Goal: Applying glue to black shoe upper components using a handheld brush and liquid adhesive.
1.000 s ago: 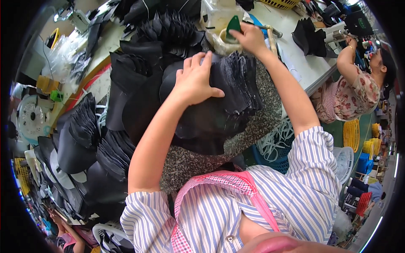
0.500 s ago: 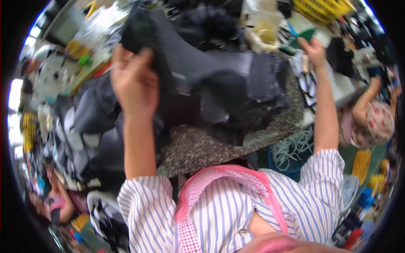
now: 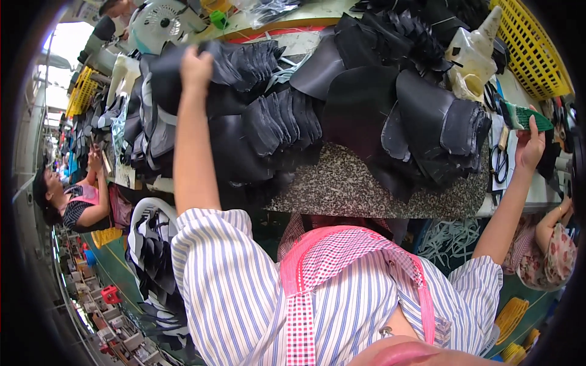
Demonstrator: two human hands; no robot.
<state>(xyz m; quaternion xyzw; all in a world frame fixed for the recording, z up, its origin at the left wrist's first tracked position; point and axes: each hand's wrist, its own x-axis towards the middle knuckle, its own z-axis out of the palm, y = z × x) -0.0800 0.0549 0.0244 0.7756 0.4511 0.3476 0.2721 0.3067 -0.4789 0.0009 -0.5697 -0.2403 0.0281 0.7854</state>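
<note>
My left hand (image 3: 196, 68) is closed on the edge of a black leather-like piece (image 3: 166, 78) at the left side of the worktable; hand and piece are blurred by motion. Under and beside it lie fanned stacks of black cut pieces (image 3: 278, 125). Another overlapped stack of black pieces (image 3: 427, 122) spreads in front of me on the speckled slab (image 3: 342, 189). Out to the right, my right hand (image 3: 530, 149) grips a flat green wedge-shaped tool (image 3: 528, 117) between thumb and fingers. A translucent yellowish container with a spout (image 3: 473, 61) stands just left of that tool.
Scissors with black handles (image 3: 500, 161) lie at the right. Farther off stand a yellow basket (image 3: 531, 52) and a white fan (image 3: 162, 24). Below the table are pale strips in a bin (image 3: 448, 238) and black pieces in a white basket (image 3: 152, 244). Co-workers (image 3: 85, 201) sit on both sides.
My left hand has carried a black piece leftward, away from the stack in front. My right hand still holds the green tool. The view has shifted, showing more on the left.
</note>
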